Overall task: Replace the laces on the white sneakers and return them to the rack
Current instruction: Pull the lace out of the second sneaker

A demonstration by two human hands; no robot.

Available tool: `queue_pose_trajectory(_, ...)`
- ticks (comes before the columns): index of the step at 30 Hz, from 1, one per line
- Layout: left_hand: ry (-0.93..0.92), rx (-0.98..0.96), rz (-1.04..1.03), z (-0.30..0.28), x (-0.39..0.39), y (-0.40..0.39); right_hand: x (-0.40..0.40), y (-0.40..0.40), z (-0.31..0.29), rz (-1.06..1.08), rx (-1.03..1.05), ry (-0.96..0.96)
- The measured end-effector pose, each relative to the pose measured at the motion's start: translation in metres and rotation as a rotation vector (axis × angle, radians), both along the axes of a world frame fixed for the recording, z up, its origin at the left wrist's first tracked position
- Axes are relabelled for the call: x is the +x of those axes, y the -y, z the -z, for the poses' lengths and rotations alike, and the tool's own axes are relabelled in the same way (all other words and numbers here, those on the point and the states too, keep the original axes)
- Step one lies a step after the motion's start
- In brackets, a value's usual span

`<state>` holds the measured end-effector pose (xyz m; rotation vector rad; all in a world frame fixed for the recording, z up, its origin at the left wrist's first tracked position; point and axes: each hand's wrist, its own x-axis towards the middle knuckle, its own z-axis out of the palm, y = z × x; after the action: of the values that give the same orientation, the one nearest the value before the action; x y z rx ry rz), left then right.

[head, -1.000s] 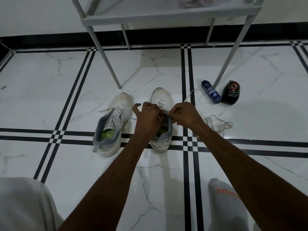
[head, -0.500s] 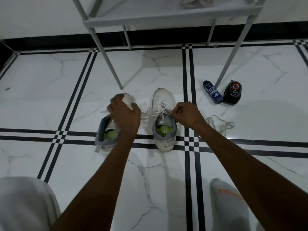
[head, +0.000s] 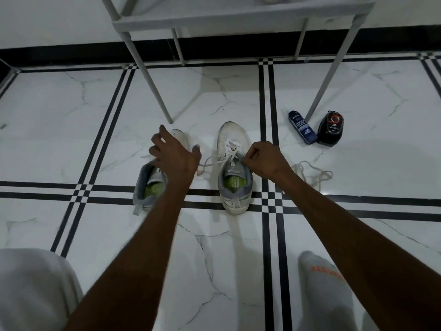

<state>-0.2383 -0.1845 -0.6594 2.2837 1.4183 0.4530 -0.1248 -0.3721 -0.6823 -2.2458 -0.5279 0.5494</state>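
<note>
Hands: left [head: 175,156] spread above left sneaker [head: 152,180], right [head: 265,158] pinching lace [head: 216,160] (right sneaker [head: 235,173]).

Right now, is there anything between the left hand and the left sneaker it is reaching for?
Nothing visible is in the way. The left hand, fingers spread, is directly over the left sneaker. The lace end of the right sneaker lies beside it, not between them.
</note>
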Motion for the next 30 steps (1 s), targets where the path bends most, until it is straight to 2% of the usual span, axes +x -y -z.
queue_pose_trajectory(2,0.158,0.099,0.184,0.008,-0.011,0.021,-0.001,-0.002,-0.001,-0.003,-0.035,0.019)
queue_pose_trajectory(4,0.280,0.019,0.424,0.021,-0.021,0.046,0.000,-0.003,-0.003,-0.016,-0.043,0.041)
queue_pose_trajectory(7,0.279,-0.144,0.569,0.032,-0.022,0.057,0.001,0.000,-0.004,-0.044,-0.036,0.041)
queue_pose_trajectory(11,0.194,-0.093,0.664,0.031,-0.014,0.054,0.004,0.001,-0.001,-0.027,-0.020,-0.024)
queue_pose_trajectory(15,0.174,-0.013,0.631,0.029,-0.014,0.059,0.001,-0.005,-0.004,-0.116,-0.039,0.010)
queue_pose_trajectory(17,0.199,-0.038,0.589,0.032,-0.016,0.055,0.001,-0.004,-0.004,-0.141,-0.034,-0.017)
queue_pose_trajectory(21,0.456,-0.308,0.310,0.040,-0.021,0.048,0.004,0.000,0.000,-0.048,-0.039,-0.016)
queue_pose_trajectory(23,0.477,-0.348,0.262,0.045,-0.018,0.047,0.001,-0.008,-0.001,-0.088,-0.086,0.156)
queue_pose_trajectory(26,0.503,-0.410,0.286,0.047,-0.017,0.048,-0.011,-0.026,-0.011,-0.273,-0.175,0.408)
queue_pose_trajectory(28,0.537,-0.431,0.296,0.046,-0.018,0.047,-0.019,-0.033,-0.013,-0.353,-0.251,0.511)
queue_pose_trajectory(30,0.541,-0.436,0.311,0.046,-0.019,0.048,-0.022,-0.035,-0.008,-0.378,-0.265,0.532)
